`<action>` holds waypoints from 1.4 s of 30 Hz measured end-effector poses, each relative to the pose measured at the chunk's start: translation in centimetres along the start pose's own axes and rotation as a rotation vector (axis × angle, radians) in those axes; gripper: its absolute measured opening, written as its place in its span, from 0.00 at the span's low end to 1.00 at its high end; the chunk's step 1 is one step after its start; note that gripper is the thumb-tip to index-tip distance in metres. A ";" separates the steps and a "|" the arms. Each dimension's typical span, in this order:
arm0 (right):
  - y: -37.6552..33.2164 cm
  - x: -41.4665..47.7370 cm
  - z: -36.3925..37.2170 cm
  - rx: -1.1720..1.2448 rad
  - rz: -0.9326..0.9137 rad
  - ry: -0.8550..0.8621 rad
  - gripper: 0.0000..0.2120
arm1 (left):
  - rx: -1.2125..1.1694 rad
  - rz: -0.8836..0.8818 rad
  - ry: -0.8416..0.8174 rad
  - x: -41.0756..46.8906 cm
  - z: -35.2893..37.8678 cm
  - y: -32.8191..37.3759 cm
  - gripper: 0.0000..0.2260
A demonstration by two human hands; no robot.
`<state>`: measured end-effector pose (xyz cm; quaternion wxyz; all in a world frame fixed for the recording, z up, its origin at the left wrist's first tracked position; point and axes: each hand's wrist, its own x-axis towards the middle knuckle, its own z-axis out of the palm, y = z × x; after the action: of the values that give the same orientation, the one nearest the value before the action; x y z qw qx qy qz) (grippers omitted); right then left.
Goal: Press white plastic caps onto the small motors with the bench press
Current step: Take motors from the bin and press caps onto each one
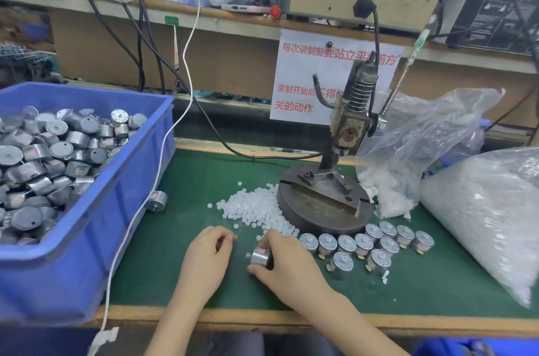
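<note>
My right hand (pixel 287 261) grips a small silver motor (pixel 260 257) on its side, its shaft end with a white tip facing left. Just left of it, my left hand (pixel 208 253) has its fingers curled, pinching something small at the fingertips that I cannot make out. A pile of white plastic caps (pixel 256 208) lies on the green mat right behind both hands. The bench press (pixel 326 198) stands behind the caps on a round base, its ram raised. Several motors with white caps (pixel 370 244) stand in rows in front of the base.
A blue bin (pixel 96 209) full of motors fills the left side, with one loose motor (pixel 157 200) beside it. Clear bags of white parts (pixel 478 209) lie at the right. A white cable (pixel 140 209) runs down over the bin edge. The table's front edge is close.
</note>
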<state>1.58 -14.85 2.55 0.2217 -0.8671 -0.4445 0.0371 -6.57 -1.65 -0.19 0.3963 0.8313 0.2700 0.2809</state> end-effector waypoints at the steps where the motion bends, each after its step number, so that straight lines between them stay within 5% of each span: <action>1: 0.0 0.2 -0.3 -0.002 -0.004 -0.032 0.18 | -0.003 0.001 -0.002 0.0 0.0 -0.1 0.09; 5: -0.1 0.5 -0.6 -0.050 -0.038 -0.166 0.25 | -0.001 0.001 -0.015 0.0 0.0 -0.2 0.07; 8: -0.2 0.3 -0.7 -0.037 -0.074 -0.189 0.21 | 0.013 0.004 -0.024 0.0 0.0 -0.2 0.08; 24: 9.1 6.4 -7.6 0.044 0.300 0.449 0.18 | 0.071 0.037 -0.040 -0.4 -0.1 0.0 0.08; 32: 10.1 9.1 -7.7 -0.232 0.332 0.430 0.26 | 0.097 0.026 -0.054 -0.4 -0.1 0.2 0.09; 38: 10.1 8.7 -7.0 -0.117 0.357 0.423 0.30 | 0.136 0.044 -0.057 -0.4 0.0 0.3 0.08; 42: 10.4 8.3 -7.9 0.222 0.328 0.378 0.38 | 0.133 0.001 -0.058 0.0 0.1 0.4 0.08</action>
<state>16.49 -16.31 6.41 0.3853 -0.8895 -0.2420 -0.0416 -6.44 -1.90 0.09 0.3475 0.8638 0.2760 0.2384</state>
